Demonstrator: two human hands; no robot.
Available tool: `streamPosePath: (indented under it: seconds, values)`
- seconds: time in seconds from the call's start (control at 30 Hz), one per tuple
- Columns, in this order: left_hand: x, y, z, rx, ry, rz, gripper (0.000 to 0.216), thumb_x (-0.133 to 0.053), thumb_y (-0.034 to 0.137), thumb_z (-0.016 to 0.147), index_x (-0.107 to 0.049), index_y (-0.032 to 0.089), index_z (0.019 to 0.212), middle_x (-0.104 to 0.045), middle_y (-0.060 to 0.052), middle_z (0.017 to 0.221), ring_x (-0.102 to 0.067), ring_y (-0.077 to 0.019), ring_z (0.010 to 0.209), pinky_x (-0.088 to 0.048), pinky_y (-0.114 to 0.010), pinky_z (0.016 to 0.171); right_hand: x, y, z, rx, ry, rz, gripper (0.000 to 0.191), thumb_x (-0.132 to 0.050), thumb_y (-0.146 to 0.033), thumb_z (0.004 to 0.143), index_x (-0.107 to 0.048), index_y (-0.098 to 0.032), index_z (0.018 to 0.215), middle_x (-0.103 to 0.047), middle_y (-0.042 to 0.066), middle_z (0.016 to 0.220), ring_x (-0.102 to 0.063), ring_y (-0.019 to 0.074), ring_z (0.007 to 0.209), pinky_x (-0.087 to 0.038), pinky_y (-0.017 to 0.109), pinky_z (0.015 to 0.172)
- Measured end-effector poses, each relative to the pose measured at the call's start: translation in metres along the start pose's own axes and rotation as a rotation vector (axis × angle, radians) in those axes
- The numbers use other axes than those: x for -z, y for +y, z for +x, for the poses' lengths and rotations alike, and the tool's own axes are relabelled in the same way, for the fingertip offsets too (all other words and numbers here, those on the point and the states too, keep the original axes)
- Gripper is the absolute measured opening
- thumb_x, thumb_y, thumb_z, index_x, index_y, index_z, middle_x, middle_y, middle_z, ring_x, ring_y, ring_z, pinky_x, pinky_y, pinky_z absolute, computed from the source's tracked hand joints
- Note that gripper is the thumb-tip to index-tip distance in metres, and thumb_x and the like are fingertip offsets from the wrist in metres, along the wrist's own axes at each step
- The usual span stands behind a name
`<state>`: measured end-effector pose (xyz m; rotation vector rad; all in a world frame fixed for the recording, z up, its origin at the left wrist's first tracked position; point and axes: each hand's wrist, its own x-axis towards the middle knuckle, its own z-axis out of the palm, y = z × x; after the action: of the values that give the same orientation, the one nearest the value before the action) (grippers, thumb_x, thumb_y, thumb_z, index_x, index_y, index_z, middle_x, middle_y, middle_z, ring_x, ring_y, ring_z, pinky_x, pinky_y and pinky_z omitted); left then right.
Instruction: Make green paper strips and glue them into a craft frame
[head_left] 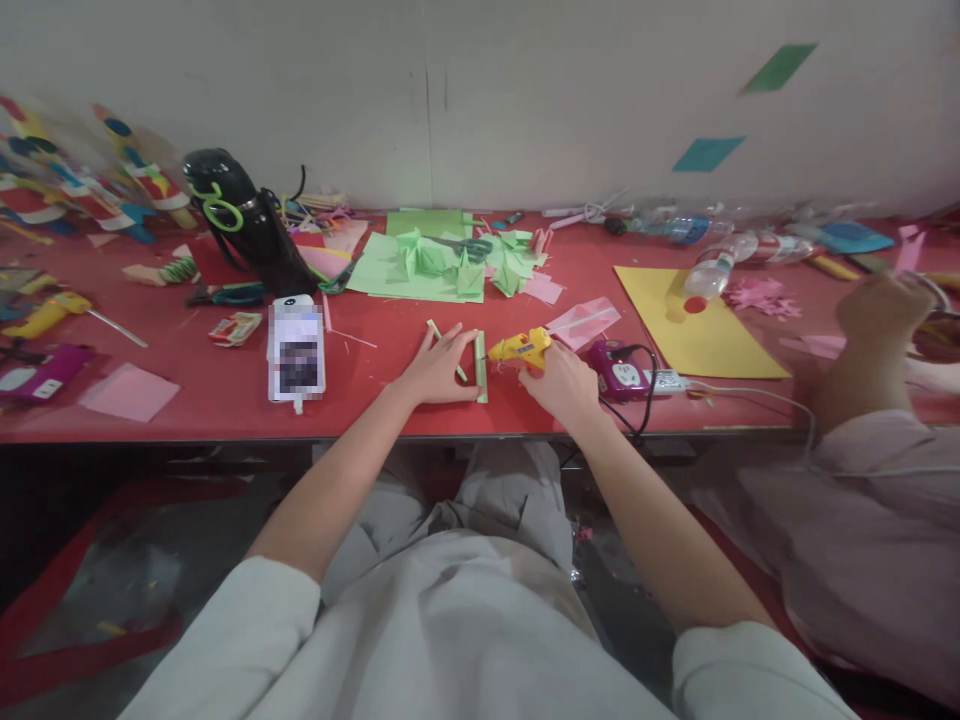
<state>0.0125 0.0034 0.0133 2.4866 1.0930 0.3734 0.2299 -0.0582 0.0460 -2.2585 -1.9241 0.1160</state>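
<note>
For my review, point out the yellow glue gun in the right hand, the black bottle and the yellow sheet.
Yellow glue gun (527,347): head view, on its exposed body.
Black bottle (257,228): head view, middle of its body.
Yellow sheet (697,335): head view, a bare part near its middle.

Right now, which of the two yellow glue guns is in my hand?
The yellow glue gun in your right hand, pointing toward your left hand; the other glue gun lies on the table, left of the phone.
</note>
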Motion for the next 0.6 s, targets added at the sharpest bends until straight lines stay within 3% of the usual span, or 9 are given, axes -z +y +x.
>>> streamPosePath:
  seconds: [0.17, 0.6]
  values:
    - [-0.001, -0.002, 0.001, 0.000, -0.004, 0.011, 0.095, -0.068, 0.059, 0.073, -0.025, 0.025, 0.151, -0.031, -0.014, 0.161, -0.015, -0.0331, 0.153, 0.004, -0.059, 0.122, 0.001, 0.000, -0.003, -0.014, -0.033, -0.012, 0.035, -0.053, -0.027, 0.085, -0.059, -0.015, 0.117, -0.068, 0.016, 0.114, -0.068, 0.0332, 0.099, -0.052, 0.038, 0.074]
    - [0.000, -0.001, 0.001, 0.013, -0.017, 0.032, 0.098, -0.069, 0.059, 0.072, -0.025, 0.024, 0.152, -0.031, -0.013, 0.161, -0.015, -0.0347, 0.153, 0.004, -0.058, 0.123, 0.004, 0.001, -0.016, 0.005, -0.040, -0.034, 0.036, -0.052, -0.025, 0.086, -0.057, -0.015, 0.121, -0.066, 0.016, 0.121, -0.069, 0.0308, 0.095, -0.049, 0.036, 0.071]
